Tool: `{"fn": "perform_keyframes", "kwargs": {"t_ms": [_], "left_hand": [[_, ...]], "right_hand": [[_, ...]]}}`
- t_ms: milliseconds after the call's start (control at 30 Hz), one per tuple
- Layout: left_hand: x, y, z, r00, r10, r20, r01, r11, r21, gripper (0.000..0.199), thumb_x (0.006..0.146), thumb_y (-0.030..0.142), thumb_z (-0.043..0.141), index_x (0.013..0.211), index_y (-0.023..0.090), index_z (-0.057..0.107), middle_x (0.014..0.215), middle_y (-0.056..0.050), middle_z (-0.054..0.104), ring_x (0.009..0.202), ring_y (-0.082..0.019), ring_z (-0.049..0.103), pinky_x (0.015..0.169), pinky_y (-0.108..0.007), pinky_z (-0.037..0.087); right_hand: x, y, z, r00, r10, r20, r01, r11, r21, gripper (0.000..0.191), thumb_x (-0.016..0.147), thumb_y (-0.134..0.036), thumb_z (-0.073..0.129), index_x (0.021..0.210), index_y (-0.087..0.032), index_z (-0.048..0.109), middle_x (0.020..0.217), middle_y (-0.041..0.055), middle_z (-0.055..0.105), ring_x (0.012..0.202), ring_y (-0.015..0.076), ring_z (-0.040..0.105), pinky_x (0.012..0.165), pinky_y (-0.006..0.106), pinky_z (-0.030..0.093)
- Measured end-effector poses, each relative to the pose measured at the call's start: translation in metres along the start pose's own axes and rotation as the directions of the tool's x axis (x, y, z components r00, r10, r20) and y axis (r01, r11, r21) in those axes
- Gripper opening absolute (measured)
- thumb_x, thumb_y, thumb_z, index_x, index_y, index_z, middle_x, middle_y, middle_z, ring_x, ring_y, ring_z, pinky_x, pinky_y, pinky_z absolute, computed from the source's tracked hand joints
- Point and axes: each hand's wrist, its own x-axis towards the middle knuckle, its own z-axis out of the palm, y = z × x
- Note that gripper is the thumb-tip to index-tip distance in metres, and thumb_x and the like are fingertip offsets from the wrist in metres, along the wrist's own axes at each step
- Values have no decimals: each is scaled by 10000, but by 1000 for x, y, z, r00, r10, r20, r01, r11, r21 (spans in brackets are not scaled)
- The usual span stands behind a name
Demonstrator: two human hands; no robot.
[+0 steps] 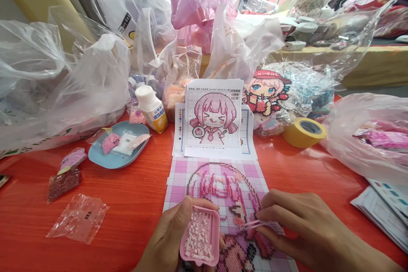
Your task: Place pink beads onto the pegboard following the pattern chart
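Note:
My left hand [174, 231] holds a small pink tray [216, 238] of pale pink beads [199, 236] over the lower left of the bead board. Pinched in the fingers of my right hand [291, 223] are pink tweezers [255, 224], their tips low over the beadwork at the board's right side. The pegboard [178, 178] has a pink and white check under it and carries a partly beaded figure in pink, dark brown and cream. Behind it stands a printed pattern sheet [215, 114] showing a pink-haired character. The tray hides part of the beadwork.
A blue plate [102, 159] with bead bags lies left, near more bead bags [63, 182] and a flat clear bag [79, 219]. A white bottle [151, 106], yellow tape roll [304, 131], finished bead figure [266, 93] and plastic bags [105, 68] stand behind. Papers [382, 208] lie right.

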Motion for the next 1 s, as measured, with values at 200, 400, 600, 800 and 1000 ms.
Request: {"fn": "perform_keyframes", "kwargs": {"t_ms": [200, 400, 600, 800, 1000], "left_hand": [[0, -2, -1, 1000, -6, 8, 6, 1000, -7, 656, 692, 739, 647, 994, 159, 693, 675, -55, 701, 534, -152, 606, 512, -238, 449], [2, -5, -4, 998, 41, 47, -40, 999, -27, 620, 762, 705, 606, 1033, 154, 687, 724, -73, 725, 540, -149, 623, 506, -234, 464], [3, -4, -3, 995, 19, 93, -11, 996, -83, 615, 764, 676, 624, 1070, 146, 677, 750, -60, 743, 529, -119, 649, 503, -190, 485], [5, -10, -6, 995, -25, 97, 31, 998, -57, 675, 725, 689, 659, 1126, 145, 651, 716, -46, 713, 539, -123, 646, 514, -201, 484], [5, -12, -7, 991, -42, 127, 46, 998, -33, 684, 751, 662, 659, 1218, 165, 609, 714, -42, 700, 569, -139, 658, 531, -210, 472]], "right_hand": [[0, 0, 0, 1000, -9, 4, 9, 1000, -11, 150, 977, -271, 503, 884, -200, 597, 764, 13, 620, 588, 98, 570, 498, 224, 391], [-1, 1, 0, 1000, -15, 6, 15, 1000, -12, 154, 980, -271, 500, 886, -201, 598, 765, 14, 620, 590, 98, 574, 499, 222, 394], [1, 0, -2, 1000, -16, -7, 16, 1000, -16, 159, 981, -276, 496, 896, -207, 611, 769, 18, 633, 585, 105, 590, 486, 232, 391], [0, -1, -2, 999, -2, -44, 1, 1000, -18, 161, 979, -285, 502, 905, -206, 622, 793, 19, 651, 590, 102, 598, 488, 234, 396], [1, -4, -4, 996, 20, -87, -21, 1000, -10, 132, 978, -287, 508, 930, -211, 604, 786, 9, 650, 596, 104, 615, 500, 243, 413]]}}
